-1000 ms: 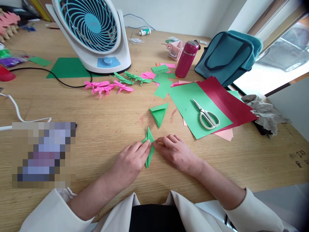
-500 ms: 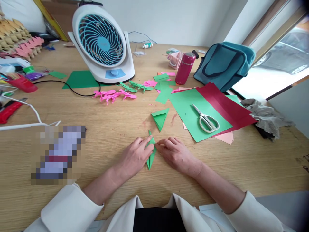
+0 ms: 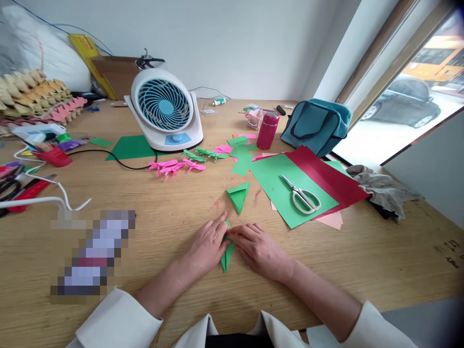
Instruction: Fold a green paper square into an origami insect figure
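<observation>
A narrow, diamond-shaped piece of folded green paper [image 3: 226, 258] lies on the wooden table, its lower point toward me. My left hand [image 3: 207, 244] holds it down from the left with bent fingers. From the right, my right hand [image 3: 259, 249] pinches the paper's edge near the middle, its fingertips meeting those of my left hand. Both hands cover the central part of the paper. Just beyond them rests a green folded paper triangle [image 3: 239, 197].
White-handled scissors [image 3: 305, 199] lie on green and red sheets [image 3: 268, 169] at right. Behind are pink folded figures [image 3: 172, 167], green ones [image 3: 205, 154], a fan [image 3: 165, 108], a red bottle [image 3: 267, 131] and a teal bag [image 3: 315, 126]. A blurred-out object [image 3: 96, 256] lies left.
My right hand has moved left onto the paper's middle, and its fingertips now meet my left hand's. The view has tilted up, so everything sits lower in the picture.
</observation>
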### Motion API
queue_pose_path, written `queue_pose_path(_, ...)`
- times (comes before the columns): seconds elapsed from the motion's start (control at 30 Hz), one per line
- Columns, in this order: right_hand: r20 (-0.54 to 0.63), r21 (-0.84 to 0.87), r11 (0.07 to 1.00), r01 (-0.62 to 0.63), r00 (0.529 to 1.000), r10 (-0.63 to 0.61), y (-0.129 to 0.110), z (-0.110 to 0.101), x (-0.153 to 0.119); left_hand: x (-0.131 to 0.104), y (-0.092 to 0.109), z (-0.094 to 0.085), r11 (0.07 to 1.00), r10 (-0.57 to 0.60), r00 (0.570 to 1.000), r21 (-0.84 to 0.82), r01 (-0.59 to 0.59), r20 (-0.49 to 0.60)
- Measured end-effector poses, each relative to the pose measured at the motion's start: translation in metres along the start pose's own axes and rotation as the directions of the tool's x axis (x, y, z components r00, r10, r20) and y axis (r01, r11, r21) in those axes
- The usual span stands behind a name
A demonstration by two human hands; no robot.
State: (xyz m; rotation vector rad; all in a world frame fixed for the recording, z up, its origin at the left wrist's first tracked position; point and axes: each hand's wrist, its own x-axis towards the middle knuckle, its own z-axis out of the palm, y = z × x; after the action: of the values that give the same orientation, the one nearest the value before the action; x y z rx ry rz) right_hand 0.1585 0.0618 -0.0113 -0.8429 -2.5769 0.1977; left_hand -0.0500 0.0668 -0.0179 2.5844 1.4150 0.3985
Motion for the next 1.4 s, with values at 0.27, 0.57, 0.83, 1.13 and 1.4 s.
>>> queue_pose_path(0.27, 0.013, 0.005, 1.0, 0.031, 0.999, -0.031, 0.005, 0.002, 0.0, -0.008, -0.022, -0.024, 0.935, 0.153, 0.988, -0.327, -0.138, 0.018)
queue_pose_path(0.57, 0.006, 0.044, 0.999, 0.023, 1.0, -0.024, 0.007, 0.001, -0.002, -0.011, -0.03, -0.037, 0.919, 0.173, 0.972, -0.38, -0.101, 0.161)
queue_pose_path(0.83, 0.015, 0.038, 0.999, 0.024, 1.0, -0.025, 0.006, -0.001, -0.002, -0.01, -0.031, -0.025, 0.882, 0.117, 0.991, -0.452, -0.132, -0.062)
queue_pose_path(1.13, 0.046, 0.037, 0.999, 0.018, 0.999, -0.02, 0.007, -0.001, -0.003, -0.006, -0.032, -0.029, 0.847, 0.046, 0.999, -0.531, -0.035, 0.006)
queue_pose_path(1.4, 0.072, 0.062, 0.998, 0.0, 0.997, -0.004, 0.007, -0.001, -0.003, -0.004, -0.029, -0.029, 0.827, -0.146, 0.989, -0.545, 0.139, 0.031)
